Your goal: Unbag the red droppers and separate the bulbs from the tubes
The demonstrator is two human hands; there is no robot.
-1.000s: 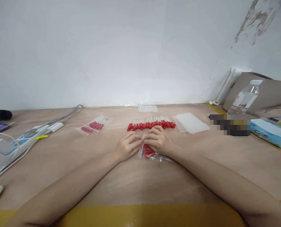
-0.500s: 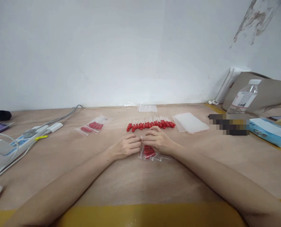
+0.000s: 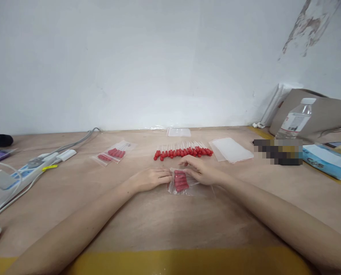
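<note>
Red-tipped sticks [image 3: 183, 152] block ahead, leaving passage leftward.

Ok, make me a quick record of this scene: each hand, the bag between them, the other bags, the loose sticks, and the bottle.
Left hand: fingertips at the clear bag's left edge
Right hand: fingers curved, at the bag's right part
Clear bag: on the table, red-tipped sticks inside
Loose sticks: row beyond the hands
Filled bags: left of the row
Flat whitish bags: right of the row
Bottle: upright, far right
</note>
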